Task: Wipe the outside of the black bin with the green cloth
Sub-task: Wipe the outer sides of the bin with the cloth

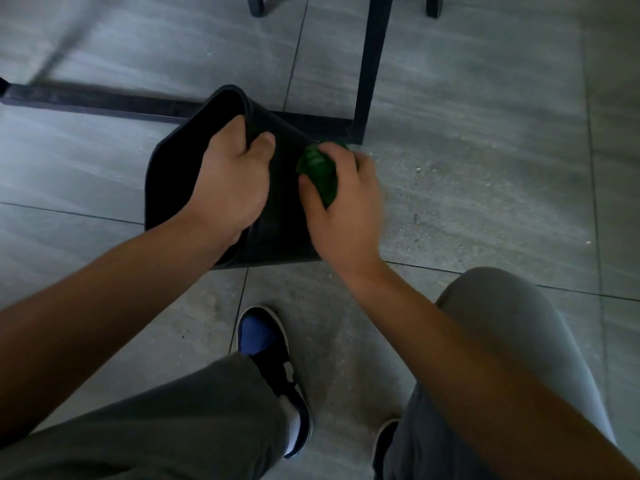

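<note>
The black bin (pixel 280 233) stands on the grey tiled floor, tilted with its open mouth turned to the left. My left hand (pixel 230 181) grips the bin's upper rim, fingers inside and thumb outside. My right hand (pixel 343 206) holds the bunched green cloth (pixel 320 171) and presses it against the bin's right outer wall, near the top. Most of the cloth is covered by my fingers.
A black metal table frame runs along the floor behind the bin, with an upright leg (pixel 369 74) just right of it. More dark legs (pixel 256 5) stand further back. My shoes (pixel 273 372) and trouser legs fill the near floor.
</note>
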### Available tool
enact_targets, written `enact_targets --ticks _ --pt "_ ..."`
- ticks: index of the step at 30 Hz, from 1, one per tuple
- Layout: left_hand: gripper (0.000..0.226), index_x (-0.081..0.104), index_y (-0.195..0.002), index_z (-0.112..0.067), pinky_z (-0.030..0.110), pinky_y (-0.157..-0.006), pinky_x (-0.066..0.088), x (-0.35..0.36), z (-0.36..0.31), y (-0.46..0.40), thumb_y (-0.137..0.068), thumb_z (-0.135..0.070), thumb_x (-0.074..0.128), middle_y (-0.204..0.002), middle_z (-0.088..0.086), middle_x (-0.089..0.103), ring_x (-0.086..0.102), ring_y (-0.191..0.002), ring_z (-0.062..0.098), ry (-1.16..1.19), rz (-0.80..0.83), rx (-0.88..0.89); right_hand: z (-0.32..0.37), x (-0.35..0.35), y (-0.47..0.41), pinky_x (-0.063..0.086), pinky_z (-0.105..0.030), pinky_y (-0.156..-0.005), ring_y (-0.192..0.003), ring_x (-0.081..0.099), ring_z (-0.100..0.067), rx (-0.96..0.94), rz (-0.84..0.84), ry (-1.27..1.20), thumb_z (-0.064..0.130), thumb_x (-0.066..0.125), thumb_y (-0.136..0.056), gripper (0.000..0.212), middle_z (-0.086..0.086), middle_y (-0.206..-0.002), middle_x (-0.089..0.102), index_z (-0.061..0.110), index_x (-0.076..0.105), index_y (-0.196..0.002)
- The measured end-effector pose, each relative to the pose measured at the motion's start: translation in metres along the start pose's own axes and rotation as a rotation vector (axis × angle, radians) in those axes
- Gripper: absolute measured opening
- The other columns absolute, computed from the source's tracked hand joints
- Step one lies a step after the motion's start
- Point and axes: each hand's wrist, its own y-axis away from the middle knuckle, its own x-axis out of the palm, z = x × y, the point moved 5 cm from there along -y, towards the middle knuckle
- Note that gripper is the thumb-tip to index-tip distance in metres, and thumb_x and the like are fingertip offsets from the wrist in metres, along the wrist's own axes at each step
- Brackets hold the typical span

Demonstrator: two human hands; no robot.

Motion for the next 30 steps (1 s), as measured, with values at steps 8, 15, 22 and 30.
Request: enact_targets --ticks 8,15,22,30 --pt "0.023 0.069 -0.122 -0.016 0.016 -0.070 0.058 -0.020 0.005 -0.003 -0.108 -0.025 0.053 -0.101 -0.006 0.073 0.071 -0.090 0.006 -0.013 -0.041 0.012 -0.017 0.014 -0.040 0.059 -0.046 -0.083 -0.118 0.057 -0.037 0.022 -0.026 0.206 0.032 0.066 -0.095 0.044 -0.018 -0.134 0.055 0.019 0.062 -0.137" --pt "0.021 0.070 -0.115 -0.019 0.027 -0.083 0.062 -0.020 0.014 0.000 -0.110 -0.025 0.050 -0.102 -0.005 0.074 0.073 -0.091 0.004 -0.002 0.012 -0.026 -0.029 -0.013 -0.045 0.041 -0.006 -0.090 -0.115 0.057 -0.017 0.065 -0.121 -0.054 0.033 0.080 -0.081 0.055 -0.009 -0.132 0.054 0.016 0.060 -0.130" --pt "0.023 0.070 -0.118 -0.016 0.025 -0.080 0.060 -0.016 0.012 0.001 -0.109 -0.025 0.050 -0.102 -0.004 0.075 0.073 -0.092 0.005 -0.015 -0.004 -0.007 -0.002 0.001 -0.031 0.056 -0.038 -0.074 -0.112 0.059 -0.029 0.023 -0.172 0.064 0.035 0.079 -0.083 0.046 -0.013 -0.126 0.056 0.018 0.064 -0.123" --pt "0.027 0.071 -0.116 -0.005 0.044 -0.097 0.059 -0.011 0.012 0.002 -0.107 -0.019 0.051 -0.109 0.013 0.077 0.073 -0.106 0.027 0.050 -0.025 -0.011 0.034 0.008 0.003 0.056 -0.042 -0.078 -0.116 0.056 -0.036 -0.185 -0.068 0.016 0.030 0.080 -0.085 0.043 -0.019 -0.129 0.056 0.012 0.067 -0.122"
